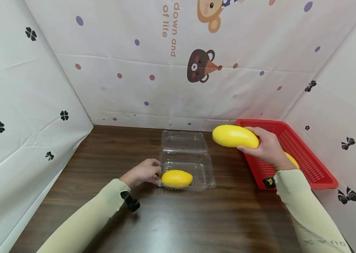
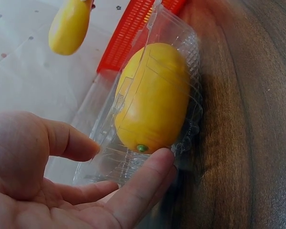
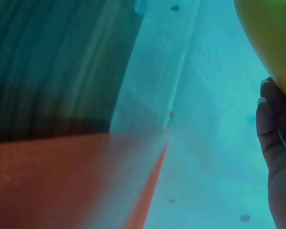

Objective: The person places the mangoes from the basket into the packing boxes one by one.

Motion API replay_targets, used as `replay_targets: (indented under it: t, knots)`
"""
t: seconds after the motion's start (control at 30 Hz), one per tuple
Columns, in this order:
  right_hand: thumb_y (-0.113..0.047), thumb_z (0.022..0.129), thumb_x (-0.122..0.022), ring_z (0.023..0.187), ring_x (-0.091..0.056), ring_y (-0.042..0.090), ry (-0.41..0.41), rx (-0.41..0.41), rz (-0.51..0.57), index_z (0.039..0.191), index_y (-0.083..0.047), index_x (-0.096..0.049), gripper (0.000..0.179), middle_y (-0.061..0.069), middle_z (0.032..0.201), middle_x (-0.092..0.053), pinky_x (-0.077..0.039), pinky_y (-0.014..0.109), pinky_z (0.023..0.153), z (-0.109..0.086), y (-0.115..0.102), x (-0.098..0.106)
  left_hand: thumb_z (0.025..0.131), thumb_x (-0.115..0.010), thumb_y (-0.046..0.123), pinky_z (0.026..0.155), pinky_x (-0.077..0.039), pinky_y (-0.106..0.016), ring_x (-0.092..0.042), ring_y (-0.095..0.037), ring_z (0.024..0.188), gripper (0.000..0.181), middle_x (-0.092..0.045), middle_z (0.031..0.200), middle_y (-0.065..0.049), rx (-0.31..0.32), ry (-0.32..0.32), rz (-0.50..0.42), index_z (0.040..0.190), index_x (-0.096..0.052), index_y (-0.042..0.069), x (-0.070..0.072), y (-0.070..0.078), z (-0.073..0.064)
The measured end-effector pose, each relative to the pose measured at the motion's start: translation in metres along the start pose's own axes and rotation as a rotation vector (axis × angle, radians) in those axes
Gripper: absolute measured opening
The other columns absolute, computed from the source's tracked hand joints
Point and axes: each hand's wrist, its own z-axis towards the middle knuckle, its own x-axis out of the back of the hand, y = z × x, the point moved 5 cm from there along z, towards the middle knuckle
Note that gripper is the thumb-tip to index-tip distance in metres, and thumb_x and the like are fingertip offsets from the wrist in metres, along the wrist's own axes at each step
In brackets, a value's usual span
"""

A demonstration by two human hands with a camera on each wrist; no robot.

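Note:
A clear plastic clamshell container [image 1: 201,170] lies with its lid folded back on the dark wooden table. One yellow mango [image 1: 177,178] sits along its near side, its green stem end facing my left hand in the left wrist view. My left hand [image 1: 145,172] holds the container's left near corner, thumb at the rim and fingers against the outer wall. Off to the right, my right hand [image 1: 264,147] grips a second yellow mango [image 1: 235,136] by one end, raised near the basket's left side. Only part of that mango [image 3: 276,43] shows in the right wrist view.
A red plastic basket [image 1: 323,181] stands at the right of the table, with another yellow mango [image 1: 292,160] in it, partly hidden by my right wrist. Printed white cloth [image 1: 127,88] walls the table at the back and both sides.

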Motion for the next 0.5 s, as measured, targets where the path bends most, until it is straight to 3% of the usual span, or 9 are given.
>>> replay_targets:
  t: [0.3,0.5]
  knots:
    - [-0.04,0.072,-0.093,0.083,-0.055,0.01,-0.061,0.06,0.046,0.131,-0.028,-0.064,0.067,-0.013,0.103,-0.066,-0.052,0.025,0.071,0.001,-0.021,-0.03,0.1,-0.053,0.01,0.075,-0.064,-0.035,-0.065,-0.025,0.085,0.05,-0.059,0.124,-0.024,0.002,0.002,0.001,0.146,-0.044,-0.005,0.0,0.001,-0.001]
    - [-0.04,0.072,-0.093,0.087,-0.055,0.011,-0.078,0.108,0.056,0.136,-0.025,-0.063,0.073,-0.01,0.11,-0.066,-0.054,0.03,0.075,0.001,-0.03,-0.045,0.1,-0.053,0.009,0.075,-0.064,-0.035,-0.066,-0.025,0.087,0.05,-0.059,0.124,-0.024,0.004,0.002,-0.009,0.147,-0.043,-0.006,-0.001,0.0,-0.001]
